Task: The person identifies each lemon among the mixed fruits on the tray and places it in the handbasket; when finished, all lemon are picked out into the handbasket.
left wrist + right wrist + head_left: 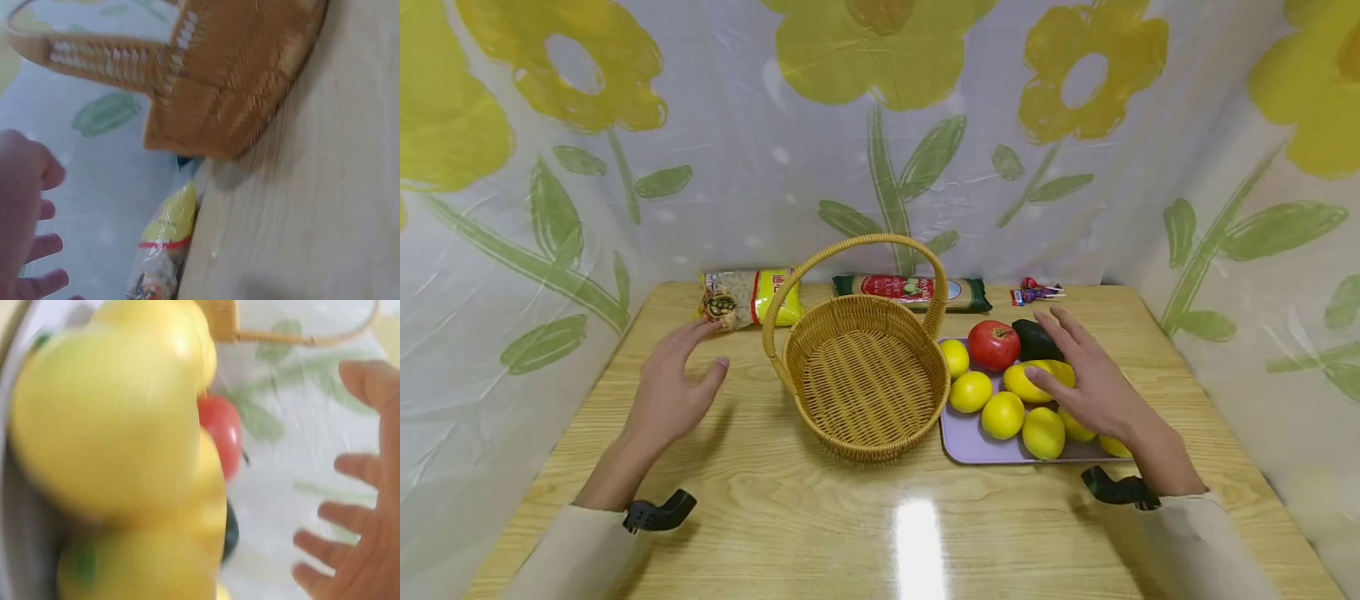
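A woven basket (869, 450) with a tall arched handle stands mid-table, its bottom bare. To its left, my left hand (672, 392) hovers above the wood with thumb and fingers spread, holding nothing. Over the lilac tray (966, 446) on the right, my right hand (1093, 387) is spread too and grips nothing. Several lemons (1002, 415), a red apple (994, 346), a longer yellow fruit (1026, 382) and a dark green fruit (1033, 340) lie on the tray. My right hand hides part of them. In the right wrist view the nearest lemon (106, 425) is blurred.
Along the back edge lie a yellow and clear food bag (748, 298), a long green and red packet (887, 287) behind the basket handle, and some wrapped lollipops (1037, 291). A flower-printed curtain (722, 167) encloses the table (790, 533) at the back and sides.
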Demonstrator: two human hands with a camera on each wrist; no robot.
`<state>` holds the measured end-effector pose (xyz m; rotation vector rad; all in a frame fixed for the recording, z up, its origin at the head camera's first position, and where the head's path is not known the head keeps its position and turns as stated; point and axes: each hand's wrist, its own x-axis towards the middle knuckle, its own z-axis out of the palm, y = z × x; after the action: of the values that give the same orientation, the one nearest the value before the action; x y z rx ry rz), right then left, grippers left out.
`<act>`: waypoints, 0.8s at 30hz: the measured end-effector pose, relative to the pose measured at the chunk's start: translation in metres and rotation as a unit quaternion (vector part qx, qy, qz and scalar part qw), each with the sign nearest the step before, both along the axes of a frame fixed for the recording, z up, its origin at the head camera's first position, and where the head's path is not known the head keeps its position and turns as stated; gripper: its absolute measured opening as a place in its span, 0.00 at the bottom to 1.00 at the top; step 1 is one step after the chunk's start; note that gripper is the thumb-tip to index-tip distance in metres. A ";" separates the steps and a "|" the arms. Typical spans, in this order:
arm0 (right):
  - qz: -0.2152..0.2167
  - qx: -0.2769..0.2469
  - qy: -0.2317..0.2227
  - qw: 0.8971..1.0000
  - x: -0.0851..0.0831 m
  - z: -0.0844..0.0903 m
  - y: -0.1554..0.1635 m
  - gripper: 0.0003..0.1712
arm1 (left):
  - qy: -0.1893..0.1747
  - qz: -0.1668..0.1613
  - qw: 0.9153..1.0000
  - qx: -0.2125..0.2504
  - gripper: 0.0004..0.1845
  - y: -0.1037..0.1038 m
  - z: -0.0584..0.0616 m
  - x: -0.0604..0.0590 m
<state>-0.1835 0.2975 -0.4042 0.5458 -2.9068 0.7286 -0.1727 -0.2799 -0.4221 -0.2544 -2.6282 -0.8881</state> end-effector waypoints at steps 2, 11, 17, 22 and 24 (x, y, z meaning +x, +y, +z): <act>0.000 -0.038 0.005 0.999 0.011 0.002 0.016 0.45 | 0.022 0.012 0.997 0.066 0.25 -0.001 0.002 0.014; 0.003 -0.207 0.001 0.978 0.055 -0.010 0.087 0.29 | 0.068 -0.012 0.967 0.244 0.27 0.014 -0.014 0.067; -0.005 -0.260 -0.025 0.965 0.072 -0.030 0.110 0.23 | 0.007 -0.031 0.930 0.367 0.32 0.058 -0.029 0.090; 0.007 -0.333 -0.043 0.942 0.075 -0.055 0.117 0.22 | -0.084 -0.023 0.889 0.449 0.34 0.102 -0.039 0.107; 0.017 -0.358 -0.046 0.932 0.074 -0.063 0.119 0.22 | -0.121 -0.017 0.877 0.465 0.35 0.119 -0.041 0.111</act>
<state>-0.1095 0.4166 -0.4673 0.4681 -2.4265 1.7343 -0.0619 -0.1612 -0.4628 0.0775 -2.0598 -2.1556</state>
